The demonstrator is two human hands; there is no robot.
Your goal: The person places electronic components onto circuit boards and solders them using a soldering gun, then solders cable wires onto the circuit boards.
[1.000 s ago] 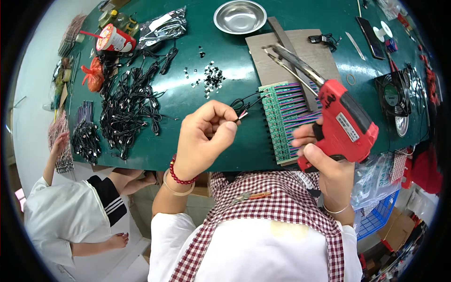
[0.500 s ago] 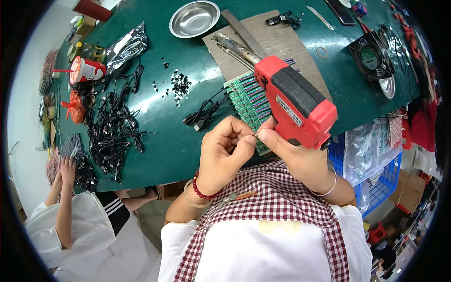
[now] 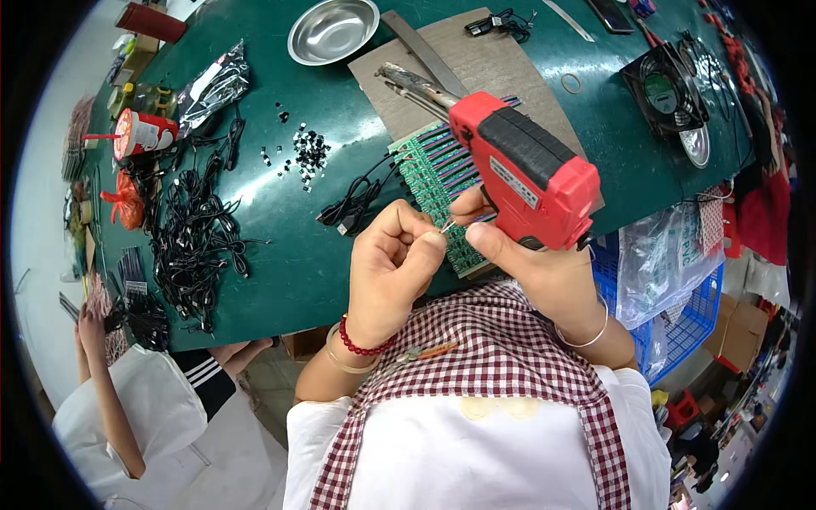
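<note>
My left hand (image 3: 387,276) is closed in a pinch on thin wires (image 3: 447,225), whose pale ends stick out past the fingertips. My right hand (image 3: 552,285) is wrapped round a red and black soldering gun (image 3: 544,195); its metal tip points away to the far left. The right thumb and forefinger are close to the wire ends; whether they touch them I cannot tell. Under the gun and my hands lies a panel of green circuit boards (image 3: 419,178) with rows of coloured wires. A black USB cable (image 3: 357,204) is coiled to the left of it.
A brown board (image 3: 374,81) carries a metal bar (image 3: 421,51). Around it are a steel bowl (image 3: 333,32), small black-and-white parts (image 3: 310,153), a heap of black cables (image 3: 191,238) and a fan (image 3: 663,92). At the left, a co-worker's hand (image 3: 92,327) is by more cables.
My fingertips have drawn slightly apart, and the wire ends now show between them. The whole view has shifted a little. The co-worker's hands have moved a bit left and down.
</note>
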